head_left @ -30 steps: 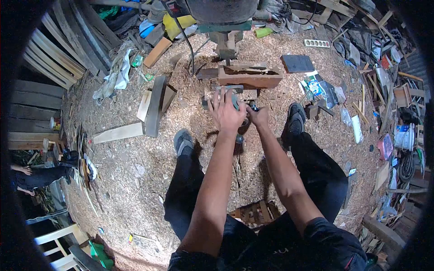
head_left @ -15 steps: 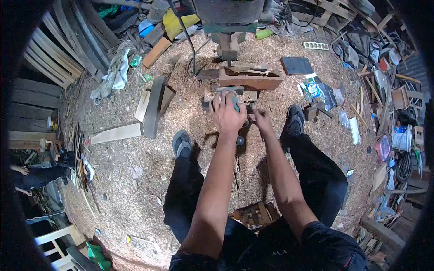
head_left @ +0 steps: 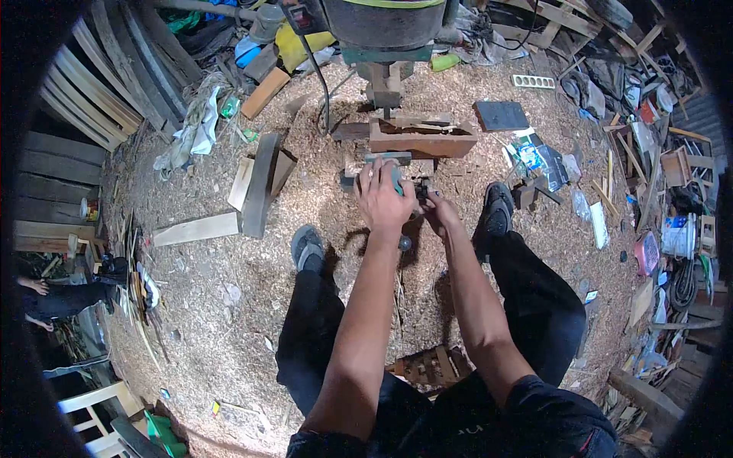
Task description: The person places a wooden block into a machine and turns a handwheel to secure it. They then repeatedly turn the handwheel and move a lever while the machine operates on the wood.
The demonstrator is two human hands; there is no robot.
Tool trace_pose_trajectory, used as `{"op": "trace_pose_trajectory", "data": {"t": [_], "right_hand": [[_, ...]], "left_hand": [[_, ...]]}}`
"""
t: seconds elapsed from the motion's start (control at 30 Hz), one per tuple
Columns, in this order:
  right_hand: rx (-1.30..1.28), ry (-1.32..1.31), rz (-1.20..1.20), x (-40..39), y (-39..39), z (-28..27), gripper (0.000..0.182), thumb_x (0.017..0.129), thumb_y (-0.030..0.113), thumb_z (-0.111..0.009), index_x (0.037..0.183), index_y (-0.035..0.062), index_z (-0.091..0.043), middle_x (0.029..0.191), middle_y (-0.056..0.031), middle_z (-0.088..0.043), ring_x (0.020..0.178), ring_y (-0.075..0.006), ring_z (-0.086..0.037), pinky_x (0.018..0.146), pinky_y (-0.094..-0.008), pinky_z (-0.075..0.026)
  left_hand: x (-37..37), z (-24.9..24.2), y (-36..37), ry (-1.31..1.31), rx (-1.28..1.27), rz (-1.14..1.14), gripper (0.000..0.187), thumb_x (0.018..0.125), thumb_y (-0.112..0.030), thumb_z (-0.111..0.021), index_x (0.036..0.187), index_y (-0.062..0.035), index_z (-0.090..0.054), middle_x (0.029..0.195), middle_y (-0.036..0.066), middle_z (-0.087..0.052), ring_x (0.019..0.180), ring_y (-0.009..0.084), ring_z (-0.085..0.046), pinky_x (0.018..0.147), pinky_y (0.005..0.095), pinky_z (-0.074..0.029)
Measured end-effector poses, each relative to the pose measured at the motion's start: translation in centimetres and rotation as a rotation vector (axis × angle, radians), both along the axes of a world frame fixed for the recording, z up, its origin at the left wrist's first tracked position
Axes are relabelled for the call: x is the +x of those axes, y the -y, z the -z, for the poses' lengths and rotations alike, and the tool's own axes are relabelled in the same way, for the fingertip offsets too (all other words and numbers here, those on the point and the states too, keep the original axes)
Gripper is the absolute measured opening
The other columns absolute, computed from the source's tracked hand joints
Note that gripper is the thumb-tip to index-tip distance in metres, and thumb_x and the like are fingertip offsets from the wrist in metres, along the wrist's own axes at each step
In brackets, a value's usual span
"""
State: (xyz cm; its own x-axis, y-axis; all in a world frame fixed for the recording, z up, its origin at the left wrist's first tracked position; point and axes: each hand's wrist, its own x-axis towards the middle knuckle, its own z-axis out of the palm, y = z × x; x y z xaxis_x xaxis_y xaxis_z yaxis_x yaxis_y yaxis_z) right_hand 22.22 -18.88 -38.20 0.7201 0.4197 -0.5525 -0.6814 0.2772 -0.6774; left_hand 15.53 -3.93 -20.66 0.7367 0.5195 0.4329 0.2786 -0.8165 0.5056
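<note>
My left hand (head_left: 384,200) wraps over a teal metal vise (head_left: 397,177), fingers on its far side and thumb on the right. Close by on the right, my right hand (head_left: 441,214) has its fingers closed at a dark metal part (head_left: 422,188) of the vise; the exact grip is partly hidden. Beyond the hands lies a reddish-brown wooden block (head_left: 424,143) with a hollowed top and splintered edges. The drill press (head_left: 385,34) stands over it, its bit (head_left: 387,112) pointing down at the block's near-left part. A round dark knob (head_left: 405,243) shows below the hands.
Wood shavings (head_left: 214,305) cover the floor. Loose boards (head_left: 261,185) lie on the left, and a dark slab (head_left: 502,115) lies at the right. A black cable (head_left: 321,84) hangs beside the machine. Another person's hand (head_left: 34,286) shows at the far left.
My right hand has shifted slightly down and turned, its fingers still at the vise's right side. My left hand stays on the vise. The view has tilted up slightly.
</note>
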Motion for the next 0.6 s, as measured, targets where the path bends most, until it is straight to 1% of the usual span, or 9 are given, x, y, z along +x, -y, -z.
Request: {"op": "trace_pose_trajectory", "data": {"t": [0.03,0.13,0.17,0.27,0.3,0.43,0.5,0.57,0.6], "right_hand": [[0.038,-0.065,0.167,-1.2,-1.1,-3.6,0.062,0.084,0.042,-0.075,0.100,-0.0142,-0.056,0.090,-0.0178,-0.066,0.082,-0.0200,-0.066,0.068,-0.0355,-0.051],[-0.786,0.433,-0.148,-0.9,-1.8,-6.8,0.062,0.080,0.039,-0.079,0.100,-0.0140,-0.054,0.083,-0.0183,-0.064,0.071,-0.0260,-0.064,0.064,-0.0393,-0.051],[-1.038,0.583,0.035,-2.2,-3.2,-7.9,0.060,0.079,0.034,-0.079,0.104,-0.0128,-0.051,0.085,-0.0221,-0.062,0.074,-0.0309,-0.062,0.068,-0.0405,-0.051],[-1.101,0.773,0.045,-2.7,-3.0,-6.0,0.065,0.079,0.035,-0.079,0.109,-0.0138,-0.048,0.093,-0.0262,-0.060,0.085,-0.0322,-0.061,0.075,-0.0396,-0.050],[-1.229,1.022,0.275,-3.1,-3.8,-6.0,0.057,0.085,0.033,-0.073,0.111,-0.0107,-0.049,0.101,-0.0243,-0.058,0.091,-0.0275,-0.059,0.078,-0.0378,-0.049],[-0.665,0.659,0.369,-5.9,-3.5,-10.7,0.032,0.099,0.025,-0.055,0.117,-0.0015,-0.051,0.098,-0.0143,-0.059,0.088,-0.0212,-0.058,0.077,-0.0329,-0.048],[-0.657,0.688,0.292,-7.4,-3.9,-14.2,0.034,0.101,0.027,-0.052,0.117,-0.0022,-0.050,0.097,-0.0137,-0.059,0.087,-0.0206,-0.058,0.077,-0.0331,-0.048],[-0.587,0.732,0.221,-8.1,-4.5,-14.6,0.039,0.104,0.032,-0.045,0.119,-0.0041,-0.049,0.096,-0.0134,-0.060,0.084,-0.0208,-0.058,0.076,-0.0350,-0.048],[-0.595,0.705,0.235,-8.0,-4.6,-14.6,0.041,0.104,0.033,-0.043,0.120,-0.0046,-0.049,0.097,-0.0145,-0.061,0.086,-0.0214,-0.059,0.078,-0.0348,-0.048]], "left_hand": [[0.0,0.0,0.0,-0.008,-0.003,0.001,0.041,0.076,-0.024,-0.057,0.112,-0.0061,-0.066,0.127,0.012,-0.062,0.121,0.0355,-0.050,0.107,0.0486,-0.037],[0.1,0.3,0.0,-0.009,-0.011,0.004,0.040,0.076,-0.023,-0.058,0.112,-0.0062,-0.066,0.126,0.013,-0.062,0.122,0.0356,-0.050,0.107,0.0471,-0.037],[-0.1,0.3,0.1,-0.007,-0.014,0.001,0.040,0.076,-0.023,-0.058,0.112,-0.0063,-0.066,0.126,0.013,-0.063,0.122,0.0355,-0.050,0.107,0.0465,-0.037],[-0.1,0.5,-0.2,0.056,-0.047,0.018,0.040,0.075,-0.021,-0.059,0.112,-0.0066,-0.066,0.125,0.014,-0.063,0.121,0.0363,-0.051,0.107,0.0459,-0.037],[-0.3,0.5,-0.4,0.096,-0.106,0.030,0.038,0.076,-0.019,-0.059,0.111,-0.0067,-0.066,0.125,0.014,-0.063,0.120,0.0353,-0.052,0.107,0.0447,-0.037],[-2.0,3.4,-3.7,0.245,-0.605,0.087,0.033,0.084,-0.011,-0.051,0.113,-0.0035,-0.063,0.129,0.015,-0.059,0.121,0.0332,-0.050,0.108,0.0430,-0.037],[-5.2,7.0,-5.4,-0.326,-0.507,-0.364,0.043,0.092,-0.019,-0.053,0.133,-0.0055,-0.053,0.138,0.021,-0.050,0.130,0.0319,-0.045,0.111,0.0417,-0.033],[-8.6,14.3,-4.3,-0.517,0.037,-0.456,0.050,0.096,-0.032,-0.055,0.133,0.0009,-0.050,0.129,0.022,-0.055,0.118,0.0361,-0.052,0.102,0.0432,-0.040],[-8.3,14.5,-4.5,-0.382,-0.228,-0.424,0.049,0.097,-0.033,-0.053,0.132,0.0017,-0.050,0.128,0.023,-0.056,0.118,0.0360,-0.052,0.102,0.0431,-0.040]]}}
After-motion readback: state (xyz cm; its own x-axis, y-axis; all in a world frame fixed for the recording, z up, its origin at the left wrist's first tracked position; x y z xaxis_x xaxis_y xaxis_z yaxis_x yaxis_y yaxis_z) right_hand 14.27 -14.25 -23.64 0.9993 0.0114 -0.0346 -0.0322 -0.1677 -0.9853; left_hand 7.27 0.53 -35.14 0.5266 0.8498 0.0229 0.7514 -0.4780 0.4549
